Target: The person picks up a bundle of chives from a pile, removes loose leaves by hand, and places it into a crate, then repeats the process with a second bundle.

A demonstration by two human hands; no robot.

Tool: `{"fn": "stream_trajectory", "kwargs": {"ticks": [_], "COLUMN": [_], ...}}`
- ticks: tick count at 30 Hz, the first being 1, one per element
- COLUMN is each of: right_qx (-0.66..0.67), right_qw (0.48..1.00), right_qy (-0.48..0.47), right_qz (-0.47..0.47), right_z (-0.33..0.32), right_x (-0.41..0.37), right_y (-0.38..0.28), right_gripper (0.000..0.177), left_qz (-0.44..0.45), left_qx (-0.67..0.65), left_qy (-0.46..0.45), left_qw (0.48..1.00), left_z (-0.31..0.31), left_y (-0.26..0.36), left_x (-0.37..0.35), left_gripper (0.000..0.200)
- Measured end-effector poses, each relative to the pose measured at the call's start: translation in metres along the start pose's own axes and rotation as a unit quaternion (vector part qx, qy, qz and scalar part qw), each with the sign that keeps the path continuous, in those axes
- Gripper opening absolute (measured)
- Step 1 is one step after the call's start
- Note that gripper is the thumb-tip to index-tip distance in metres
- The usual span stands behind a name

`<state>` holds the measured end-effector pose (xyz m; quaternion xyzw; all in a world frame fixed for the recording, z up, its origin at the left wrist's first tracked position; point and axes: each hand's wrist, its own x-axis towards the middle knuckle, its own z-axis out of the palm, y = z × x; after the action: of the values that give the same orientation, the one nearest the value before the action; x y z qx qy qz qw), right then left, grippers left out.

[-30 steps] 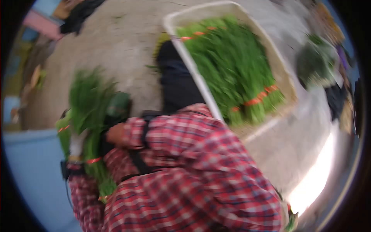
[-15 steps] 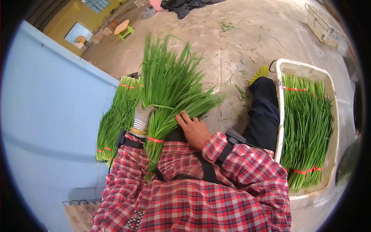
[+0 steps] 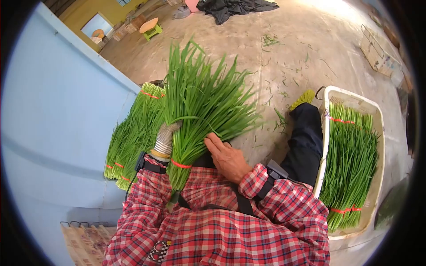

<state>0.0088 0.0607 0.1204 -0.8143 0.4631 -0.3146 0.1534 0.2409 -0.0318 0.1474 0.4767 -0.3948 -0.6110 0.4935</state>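
Observation:
A bunch of garlic chives (image 3: 195, 102) rests across my lap, leaf ends fanned out away from me and stems toward my waist. A red band (image 3: 181, 164) ties it near the stems. My left hand (image 3: 165, 135), in a striped glove, is wrapped around the bunch from the left side; its fingers are partly hidden by leaves. My bare right hand (image 3: 226, 155) is at the bunch's right edge, fingers pressed together on some leaves, with the thumb out of sight.
To my right stands a white plastic crate (image 3: 326, 133) holding banded chives (image 3: 350, 155). More banded bunches (image 3: 133, 137) lie at left beside a blue panel (image 3: 66, 111). Loose leaf scraps (image 3: 280, 119) litter the concrete floor. Farther off are a small stool (image 3: 151, 29) and black sheeting (image 3: 230, 8).
My right hand's fingers have drawn together and lie slightly lower at the bunch's edge. The leaves on the right have spread and lifted. The view has shifted slightly.

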Motion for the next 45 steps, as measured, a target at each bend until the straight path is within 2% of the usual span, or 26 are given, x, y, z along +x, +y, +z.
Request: {"fn": "stream_trajectory", "kwargs": {"ticks": [2, 4, 7, 8, 10, 14, 18, 19, 23, 25, 26, 27, 29, 30, 31, 32, 33, 34, 36, 37, 38, 40, 42, 45], "right_qx": [0.012, -0.025, -0.083, -0.084, -0.086, -0.113, -0.123, -0.127, -0.122, -0.104, -0.086, -0.086, -0.01, -0.009, 0.052, 0.113, 0.151, 0.15, 0.092, 0.092, 0.129, 0.169, 0.155, 0.143], "right_qw": [0.995, 0.994, 0.997, 0.996, 0.993, 0.991, 0.987, 0.986, 0.986, 0.99, 0.993, 0.993, 1.0, 1.0, 0.997, 0.989, 0.982, 0.981, 0.981, 0.98, 0.978, 0.973, 0.966, 0.948], "right_qy": [0.068, 0.071, 0.004, 0.006, -0.063, -0.062, -0.09, -0.094, -0.099, -0.085, -0.069, -0.071, 0.013, 0.013, 0.049, 0.085, 0.104, 0.103, -0.101, -0.103, -0.111, -0.122, -0.179, -0.21], "right_qz": [-0.075, -0.079, 0.006, 0.005, 0.05, 0.04, 0.051, 0.052, 0.054, 0.052, 0.048, 0.047, -0.004, -0.006, 0.016, 0.039, 0.054, 0.061, 0.136, 0.145, 0.122, 0.104, 0.107, 0.191], "right_z": [-0.009, -0.01, -0.006, -0.005, -0.003, 0.003, 0.0, 0.0, 0.003, 0.003, 0.003, 0.008, 0.02, 0.022, 0.021, 0.02, 0.019, 0.019, 0.019, 0.018, 0.018, 0.022, 0.03, -0.006], "right_x": [0.02, 0.039, 0.05, 0.045, 0.03, 0.008, 0.003, 0.002, 0.001, 0.006, 0.01, 0.017, 0.033, 0.038, 0.042, 0.041, 0.036, 0.027, -0.003, -0.02, -0.039, -0.074, -0.102, -0.104], "right_y": [-0.011, -0.019, -0.017, -0.015, -0.009, -0.008, -0.016, -0.018, -0.019, -0.017, -0.015, -0.008, 0.009, 0.015, 0.019, 0.024, 0.028, 0.037, 0.058, 0.065, 0.07, 0.079, 0.086, 0.063], "right_gripper": [0.06, 0.061, 0.069, 0.069, 0.067, 0.074, 0.075, 0.076, 0.078, 0.076, 0.073, 0.073, 0.071, 0.071, 0.07, 0.068, 0.059, 0.059, 0.046, 0.046, 0.041, 0.036, 0.036, 0.036], "left_qz": [-0.009, -0.009, 0.011, 0.013, -0.001, -0.017, -0.022, -0.026, -0.031, 0.077, 0.078, 0.136, 0.246, 0.247, 0.324, 0.392, 0.343, 0.34, 0.225, 0.16, 0.158, 0.261, 0.242, 0.262], "left_qx": [0.029, 0.041, 0.033, 0.033, -0.023, -0.009, -0.063, -0.036, -0.044, 0.038, 0.037, 0.104, 0.261, 0.261, 0.39, 0.507, 0.56, 0.559, 0.78, 0.816, 0.814, 0.789, 0.787, 0.769], "left_qy": [-0.017, -0.024, -0.015, -0.016, -0.008, -0.013, 0.007, 0.021, 0.006, 0.017, 0.019, 0.015, 0.03, 0.032, 0.049, 0.064, 0.031, 0.026, -0.091, -0.117, -0.126, -0.108, -0.126, -0.113], "left_qw": [0.999, 0.999, 0.999, 0.999, 1.0, 1.0, 0.998, 0.999, 0.999, 0.996, 0.996, 0.985, 0.933, 0.933, 0.861, 0.765, 0.753, 0.755, 0.577, 0.543, 0.545, 0.546, 0.554, 0.572], "left_z": [0.007, 0.009, 0.014, 0.009, -0.003, -0.013, -0.022, -0.022, -0.016, -0.01, -0.006, -0.003, 0.015, 0.025, 0.034, 0.04, 0.038, 0.045, 0.066, 0.073, 0.069, 0.057, 0.06, 0.058], "left_y": [0.004, 0.001, 0.001, 0.0, -0.007, -0.012, -0.025, -0.021, -0.015, -0.009, -0.003, 0.005, 0.029, 0.034, 0.037, 0.037, 0.024, 0.016, -0.002, -0.004, -0.015, -0.036, -0.038, -0.043], "left_x": [0.0, 0.0, -0.001, 0.001, 0.003, 0.005, 0.016, 0.012, 0.011, 0.013, 0.013, 0.012, 0.003, -0.003, -0.007, -0.009, -0.007, -0.012, -0.028, -0.039, -0.043, -0.047, -0.051, -0.052], "left_gripper": [0.03, 0.031, 0.029, 0.029, 0.03, 0.031, 0.031, 0.04, 0.038, 0.03, 0.03, 0.03, 0.033, 0.033, 0.036, 0.04, 0.058, 0.058, 0.073, 0.074, 0.074, 0.073, 0.073, 0.075]}}
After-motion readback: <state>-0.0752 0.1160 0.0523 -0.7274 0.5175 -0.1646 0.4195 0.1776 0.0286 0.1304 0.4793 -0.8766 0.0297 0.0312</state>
